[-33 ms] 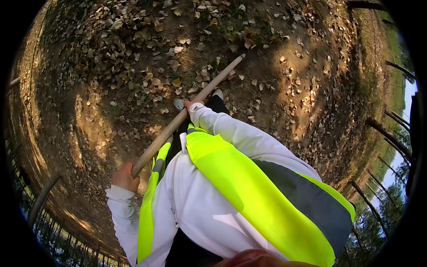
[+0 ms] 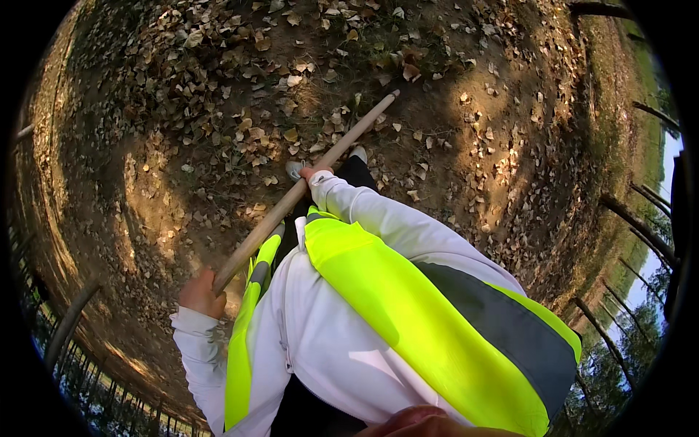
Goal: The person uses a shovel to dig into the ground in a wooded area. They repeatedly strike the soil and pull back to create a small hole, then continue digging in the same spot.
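Note:
A long, pale wooden pole (image 2: pixel 269 226) runs diagonally from lower left to upper right, its far end over leafy ground. My left hand (image 2: pixel 204 293) is closed round the lower end. Farther up the pole, my right hand (image 2: pixel 312 173) grips it, fingers partly hidden by the pole and sleeve. I wear a white jacket (image 2: pixel 320 335) under a yellow-green vest (image 2: pixel 364 291) with grey panels. My light shoes (image 2: pixel 357 154) show beyond the pole and right sleeve, below dark trousers.
Dry fallen leaves (image 2: pixel 255 135) lie over bare soil (image 2: pixel 473 167), with some grass patches and dappled sunlight. Tree trunks (image 2: pixel 611 211) stand along the right rim of the view, with more (image 2: pixel 69 328) at the lower left. Foliage and sky show behind the right-hand trunks.
The pole's far end has shifted very slightly down and to the left in the picture. Both hands keep their grip with almost no movement.

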### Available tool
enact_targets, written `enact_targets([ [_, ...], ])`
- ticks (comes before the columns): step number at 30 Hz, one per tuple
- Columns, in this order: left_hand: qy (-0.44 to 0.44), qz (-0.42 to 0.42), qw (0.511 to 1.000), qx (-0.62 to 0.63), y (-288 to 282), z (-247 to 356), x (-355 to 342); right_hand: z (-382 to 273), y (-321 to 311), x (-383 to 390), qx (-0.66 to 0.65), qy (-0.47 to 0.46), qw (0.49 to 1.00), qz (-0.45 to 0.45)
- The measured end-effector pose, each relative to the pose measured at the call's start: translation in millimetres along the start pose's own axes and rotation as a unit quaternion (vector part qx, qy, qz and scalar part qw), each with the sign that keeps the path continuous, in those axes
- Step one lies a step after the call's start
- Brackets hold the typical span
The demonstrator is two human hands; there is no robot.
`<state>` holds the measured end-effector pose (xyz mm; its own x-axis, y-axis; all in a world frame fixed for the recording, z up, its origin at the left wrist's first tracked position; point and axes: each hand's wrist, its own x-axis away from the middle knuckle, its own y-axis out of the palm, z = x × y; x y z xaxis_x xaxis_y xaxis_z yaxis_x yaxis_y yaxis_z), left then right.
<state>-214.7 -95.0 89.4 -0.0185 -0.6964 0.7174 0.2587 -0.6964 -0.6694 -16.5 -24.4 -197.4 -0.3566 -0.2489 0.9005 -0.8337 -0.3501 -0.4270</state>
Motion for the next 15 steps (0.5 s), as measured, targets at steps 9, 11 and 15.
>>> enact_targets([
  [9,-0.047,-0.056,0.986,-0.152,12.0,3.0,-7.8,-1.7,-4.1,-22.2,-0.115,0.029,0.993,0.005],
  [11,0.0,-0.05,0.995,-0.091,16.1,-3.6,-14.9,1.4,-8.3,-25.8,-0.212,0.079,0.974,0.026],
  [15,0.021,-0.07,0.996,-0.055,25.7,11.2,-47.6,-5.3,-52.1,-33.8,-0.172,0.068,0.976,0.113],
])
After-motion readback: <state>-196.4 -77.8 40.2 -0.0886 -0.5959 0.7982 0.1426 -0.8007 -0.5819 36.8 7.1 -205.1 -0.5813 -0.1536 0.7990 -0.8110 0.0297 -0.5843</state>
